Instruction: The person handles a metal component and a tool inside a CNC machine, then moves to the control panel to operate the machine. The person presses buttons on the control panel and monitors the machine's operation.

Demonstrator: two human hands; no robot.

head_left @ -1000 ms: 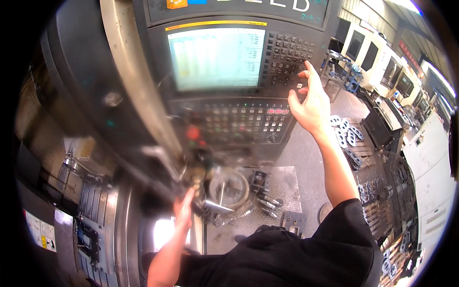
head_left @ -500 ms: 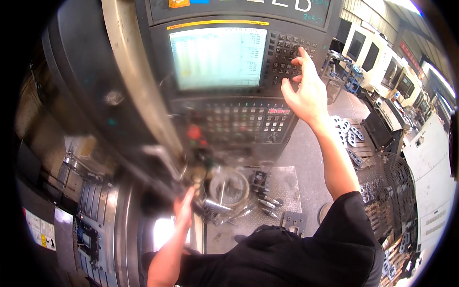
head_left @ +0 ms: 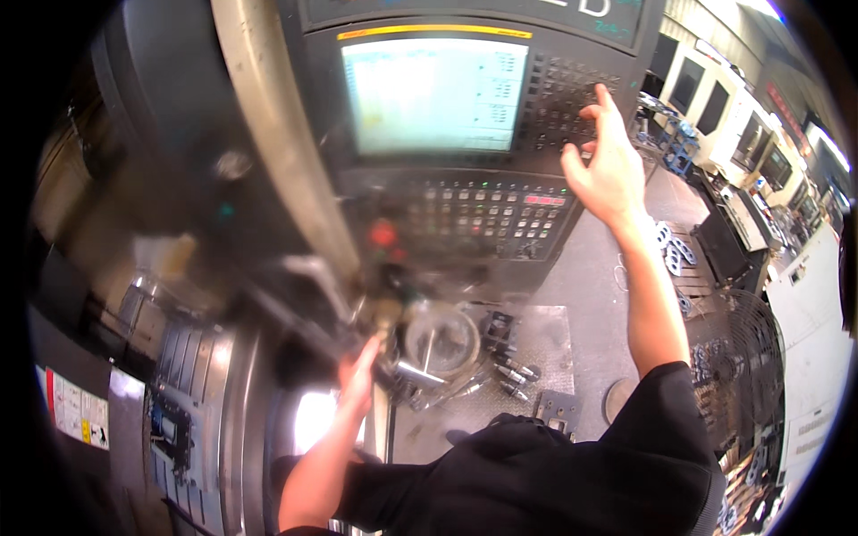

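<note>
My right hand [head_left: 612,174] is raised at the keypad [head_left: 565,107] of a machine's control panel, index finger stretched toward its upper keys and thumb held apart. Nothing is in this hand; I cannot tell whether the fingertip presses a key. A lit screen [head_left: 433,94] is left of the keypad, and rows of small buttons [head_left: 483,214] with a blurred red knob [head_left: 382,232] lie below. My left hand [head_left: 359,380] is low by the machine's door edge, beside a blurred metal handle [head_left: 317,277]. Its fingers are partly hidden and smeared, so its grip is unclear.
Below the panel, a metal-topped surface [head_left: 545,357] bears a round clear dish [head_left: 442,339], several tool holders [head_left: 517,375] and a dark block [head_left: 559,411]. The machine's slotted bed [head_left: 192,447] is at left. A fan [head_left: 737,357] and pallets of metal parts stand at right.
The view has shifted, so the panel and both hands appear farther right. My right hand stays at the keypad with its index finger stretched; my left hand stays by the door edge.
</note>
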